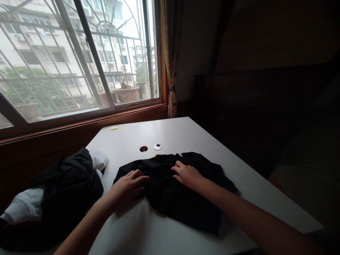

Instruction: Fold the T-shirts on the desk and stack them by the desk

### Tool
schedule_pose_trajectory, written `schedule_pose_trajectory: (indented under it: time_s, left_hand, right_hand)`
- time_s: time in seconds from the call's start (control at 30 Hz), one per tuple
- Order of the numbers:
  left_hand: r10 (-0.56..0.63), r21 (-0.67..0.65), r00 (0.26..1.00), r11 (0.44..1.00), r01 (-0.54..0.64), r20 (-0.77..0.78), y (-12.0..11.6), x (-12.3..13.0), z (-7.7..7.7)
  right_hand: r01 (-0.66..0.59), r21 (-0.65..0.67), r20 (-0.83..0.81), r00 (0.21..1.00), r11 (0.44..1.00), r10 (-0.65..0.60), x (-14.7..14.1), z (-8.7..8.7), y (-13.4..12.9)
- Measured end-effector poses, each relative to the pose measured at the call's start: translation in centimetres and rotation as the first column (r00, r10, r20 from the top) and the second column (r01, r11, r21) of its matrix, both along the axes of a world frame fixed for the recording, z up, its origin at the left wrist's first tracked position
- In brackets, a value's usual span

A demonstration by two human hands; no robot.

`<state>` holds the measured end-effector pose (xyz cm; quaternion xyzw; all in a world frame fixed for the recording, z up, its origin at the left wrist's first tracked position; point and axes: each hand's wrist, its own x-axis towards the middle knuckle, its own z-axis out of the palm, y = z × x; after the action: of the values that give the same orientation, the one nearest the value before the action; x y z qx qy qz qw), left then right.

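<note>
Clothes pile: a heap of black and white clothes lies along the left side of the white worktop, bunched and loose.
Left forearm: rises from the bottom edge, slanting up and rightward.
Left hand: the left hand rests back upward over the left end of the black garment, fingers bent and pointing right, thumb below the index finger.
Left grip: fingers and thumb look slightly parted; whether cloth is pinched between them, I cannot tell.
Black garment: the black garment lies spread on the worktop beneath both hands, its lower edge slanting down to the right.
Right hand: the right hand lies on the garment's upper middle, fingers curled and pointing left.
Right grip: fingertips meet the cloth; I cannot tell whether they clamp it.
Right forearm: crosses the garment's right part, running down to the lower right corner.
</note>
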<state>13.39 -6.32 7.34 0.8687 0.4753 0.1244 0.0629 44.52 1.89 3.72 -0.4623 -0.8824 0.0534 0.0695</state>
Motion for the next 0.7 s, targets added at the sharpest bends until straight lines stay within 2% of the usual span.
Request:
schedule_pose_trajectory:
  time_s: [0.07,0.17,0.27,0.37,0.43,0.47,0.53,0.63,0.7]
  left_hand:
    - [0.006,0.058,1.0,0.998,-0.007,0.012,0.3,0.1,-0.1]
    - [-0.009,0.067,1.0,0.998,0.007,0.03,0.8,0.3,-0.2]
    - [-0.007,0.01,0.998,1.0,0.006,0.069,1.0,0.6,-0.4]
    - [0.09,-0.109,0.984,0.991,-0.074,0.153,0.9,1.1,-0.5]
    - [0.126,-0.184,0.977,0.978,-0.095,0.169,0.8,1.7,-0.6]
    - [0.118,-0.208,0.981,0.974,-0.084,0.155,0.7,2.0,-0.6]
    - [0.069,-0.225,0.992,0.973,-0.044,0.105,0.6,2.7,-0.9]
    - [0.011,-0.18,0.999,0.984,-0.003,0.045,0.4,3.3,-1.3]
    - [-0.024,-0.122,1.0,0.992,0.025,0.012,0.1,3.5,-1.2]
  right_hand:
    - [-0.04,0.013,-0.036,0.999,0.999,0.041,-0.2,0.6,0.2]
    - [-0.13,0.112,-0.13,0.981,0.985,0.144,-0.3,1.4,-0.1]
    - [-0.253,0.167,-0.31,0.904,0.953,0.294,-0.1,2.3,-0.8]
    - [-0.427,0.006,-0.463,0.8,0.904,0.381,0.5,3.0,-1.7]
    - [-0.513,-0.177,-0.48,0.79,0.84,0.381,0.7,3.0,-2.1]
    - [-0.522,-0.243,-0.472,0.8,0.818,0.37,0.8,2.9,-2.2]
    - [-0.479,-0.28,-0.438,0.835,0.832,0.333,0.8,2.3,-2.0]
    - [-0.348,-0.185,-0.324,0.905,0.919,0.277,0.8,1.0,-1.3]
    - [-0.278,-0.112,-0.212,0.945,0.954,0.251,0.8,0.3,-0.9]
